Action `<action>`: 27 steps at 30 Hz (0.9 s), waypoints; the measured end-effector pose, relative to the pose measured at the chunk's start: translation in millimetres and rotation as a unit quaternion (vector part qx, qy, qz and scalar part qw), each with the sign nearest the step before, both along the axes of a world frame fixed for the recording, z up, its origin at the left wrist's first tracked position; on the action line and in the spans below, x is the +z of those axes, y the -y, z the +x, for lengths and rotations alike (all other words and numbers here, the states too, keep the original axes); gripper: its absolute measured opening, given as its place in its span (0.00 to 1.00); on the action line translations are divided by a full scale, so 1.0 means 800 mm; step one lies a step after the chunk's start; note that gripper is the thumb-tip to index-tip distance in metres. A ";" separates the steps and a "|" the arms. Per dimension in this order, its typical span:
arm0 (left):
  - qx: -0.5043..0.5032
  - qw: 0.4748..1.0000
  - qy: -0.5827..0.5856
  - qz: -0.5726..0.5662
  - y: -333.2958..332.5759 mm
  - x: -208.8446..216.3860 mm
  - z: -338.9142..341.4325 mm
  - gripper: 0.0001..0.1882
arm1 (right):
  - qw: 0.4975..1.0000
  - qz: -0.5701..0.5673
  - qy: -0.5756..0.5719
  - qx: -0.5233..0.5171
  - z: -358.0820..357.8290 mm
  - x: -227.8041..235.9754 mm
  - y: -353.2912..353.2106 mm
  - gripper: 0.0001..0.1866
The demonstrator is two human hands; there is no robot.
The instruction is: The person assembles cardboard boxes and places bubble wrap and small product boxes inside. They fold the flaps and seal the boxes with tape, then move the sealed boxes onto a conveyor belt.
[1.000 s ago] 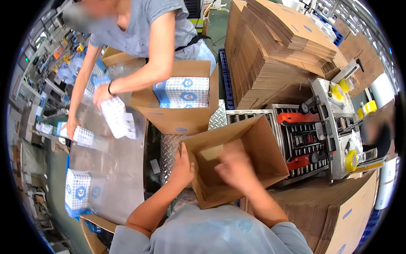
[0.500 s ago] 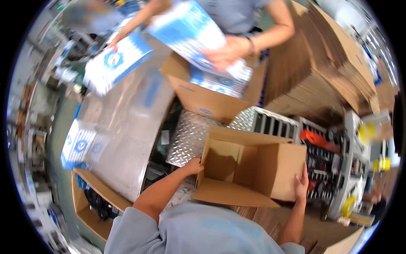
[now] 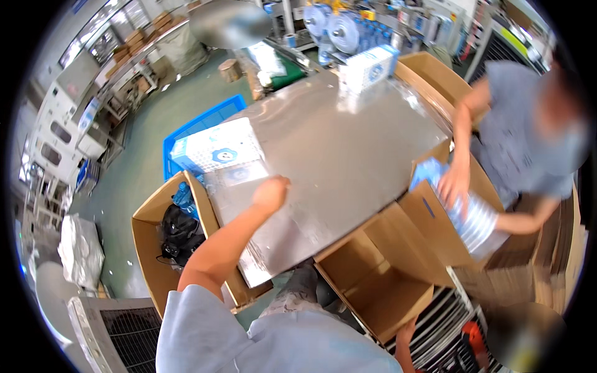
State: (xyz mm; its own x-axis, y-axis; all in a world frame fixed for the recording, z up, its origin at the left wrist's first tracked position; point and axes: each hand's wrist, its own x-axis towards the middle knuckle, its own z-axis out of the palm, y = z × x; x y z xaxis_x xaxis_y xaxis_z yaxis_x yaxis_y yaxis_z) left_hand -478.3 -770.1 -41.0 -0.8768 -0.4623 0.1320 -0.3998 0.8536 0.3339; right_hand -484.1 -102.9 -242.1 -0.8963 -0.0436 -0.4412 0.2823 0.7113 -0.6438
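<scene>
My left hand [image 3: 272,193] is over the metal table, fingers curled, with nothing seen in it. Just beyond it on the left lies a white and blue plastic-wrapped pack [image 3: 227,148] at the table's edge. My right hand [image 3: 407,331] is on the near right side of an open, empty cardboard box [image 3: 356,261]; part of the hand is hidden by the box. The box stands tilted against the table's near edge. Beside it is another open cardboard box [image 3: 429,214], where a co-worker's hands [image 3: 457,186] hold a blue and white pack.
The metal table [image 3: 336,155] carries another white and blue pack [image 3: 370,69] at its far end. A carton [image 3: 146,233] with a black bag stands at left, by a blue crate [image 3: 205,121]. Flattened cardboard [image 3: 528,273] is stacked at right. A white slatted rack [image 3: 429,323] stands below.
My view has swung left. My left hand has let go of the empty box and reached over the table; the box now sits by the table edge. The co-worker's pack has gone down into their box.
</scene>
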 end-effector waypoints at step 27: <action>0.128 0.959 -0.020 -0.251 0.328 0.028 0.097 0.37 | 0.714 0.117 -0.533 0.437 -0.384 0.267 1.042 0.41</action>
State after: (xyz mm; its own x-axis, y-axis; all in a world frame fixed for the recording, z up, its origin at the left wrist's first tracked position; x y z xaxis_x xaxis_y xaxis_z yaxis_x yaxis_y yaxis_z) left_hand -400.8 -1032.3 -18.6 -0.7325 -0.5318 0.4250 -0.6136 0.7862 -0.0739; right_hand -791.0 -936.3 -28.4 -0.4029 -0.8299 0.3859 -0.8987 0.4386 0.0048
